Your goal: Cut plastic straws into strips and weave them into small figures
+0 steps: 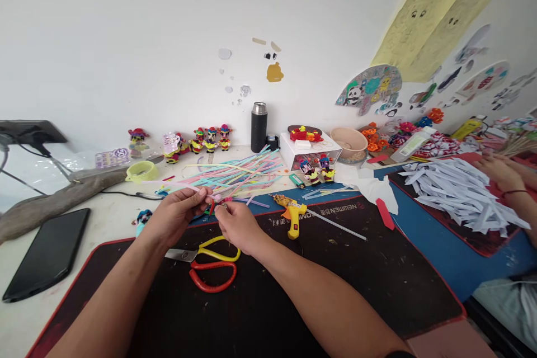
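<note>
My left hand (184,210) pinches a pale pink fuzzy stem (170,183), which stretches off to the left. Close beside it, my right hand (237,225) has its fingers closed at a small red and pink piece (216,201) between the hands; its fingertips partly hide what they grip. Below the hands, scissors (213,268) with one yellow and one red handle lie on the black mat (331,302). A yellow glue gun (295,219) rests to the right. Behind the hands spreads a pile of pastel fuzzy stems (251,170).
A black phone (48,251) and a driftwood piece (84,196) lie left. Small figures (212,140), a black bottle (259,128) and a white box (310,152) stand along the wall. At right, another person's hands (499,170) are near white paper strips (459,193).
</note>
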A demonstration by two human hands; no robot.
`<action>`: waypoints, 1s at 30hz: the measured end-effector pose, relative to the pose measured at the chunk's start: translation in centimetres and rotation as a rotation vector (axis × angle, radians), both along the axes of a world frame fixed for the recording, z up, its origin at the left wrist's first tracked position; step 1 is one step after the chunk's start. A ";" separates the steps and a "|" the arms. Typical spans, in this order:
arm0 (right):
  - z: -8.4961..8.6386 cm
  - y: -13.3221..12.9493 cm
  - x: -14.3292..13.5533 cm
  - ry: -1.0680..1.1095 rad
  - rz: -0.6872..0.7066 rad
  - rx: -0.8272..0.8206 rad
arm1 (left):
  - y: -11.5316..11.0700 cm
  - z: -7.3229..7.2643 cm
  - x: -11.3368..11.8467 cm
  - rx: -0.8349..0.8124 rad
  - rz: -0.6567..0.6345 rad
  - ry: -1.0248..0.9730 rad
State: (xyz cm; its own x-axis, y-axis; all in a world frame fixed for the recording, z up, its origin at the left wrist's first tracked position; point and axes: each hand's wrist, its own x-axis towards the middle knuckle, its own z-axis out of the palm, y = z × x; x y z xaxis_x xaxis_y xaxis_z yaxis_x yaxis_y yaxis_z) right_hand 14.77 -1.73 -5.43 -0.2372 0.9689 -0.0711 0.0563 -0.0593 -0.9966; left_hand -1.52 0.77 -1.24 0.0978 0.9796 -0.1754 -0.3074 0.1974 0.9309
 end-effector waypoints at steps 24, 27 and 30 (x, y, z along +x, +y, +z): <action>0.6 -0.2 -0.1 0.148 0.004 -0.126 | -0.2 0.4 0.1 -0.035 -0.066 -0.003; 1.0 -0.5 0.0 0.186 0.079 -0.137 | -0.2 0.6 0.1 -0.036 -0.014 -0.007; 1.5 -0.7 0.2 0.262 0.157 -0.177 | -0.1 0.6 0.0 0.021 0.038 0.012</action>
